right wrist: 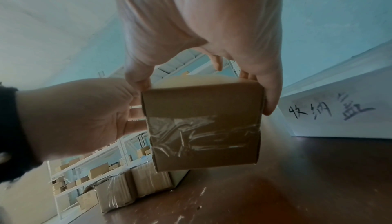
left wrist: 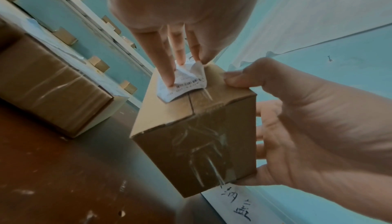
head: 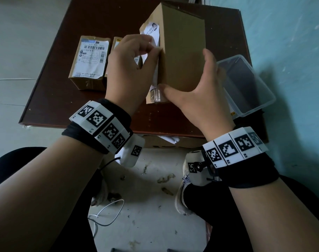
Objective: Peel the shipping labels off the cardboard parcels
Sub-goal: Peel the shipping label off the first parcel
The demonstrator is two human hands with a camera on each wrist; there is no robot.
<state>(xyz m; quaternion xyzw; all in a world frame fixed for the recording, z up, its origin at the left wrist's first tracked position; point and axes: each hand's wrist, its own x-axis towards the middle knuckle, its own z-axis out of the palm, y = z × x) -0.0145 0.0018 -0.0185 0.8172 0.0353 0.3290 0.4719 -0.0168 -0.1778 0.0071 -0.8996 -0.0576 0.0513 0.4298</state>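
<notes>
Head view: right hand (head: 200, 99) grips the tall brown cardboard parcel (head: 182, 57) on the dark brown table (head: 60, 99); left hand (head: 129, 70) pinches its crumpled white shipping label (left wrist: 182, 81).

My left hand (head: 129, 64) is covering most of the shipping label (head: 153, 33) and the second small parcel (head: 117, 44) on the desk (head: 51, 99). The held parcel (head: 182, 57) is hiding my right hand's (head: 207, 99) fingertips, and the label print is reading too blurred.

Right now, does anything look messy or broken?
Yes. The label on the held box is crumpled and half peeled where the left hand pinches it. Paper scraps litter the floor under the table.
</notes>
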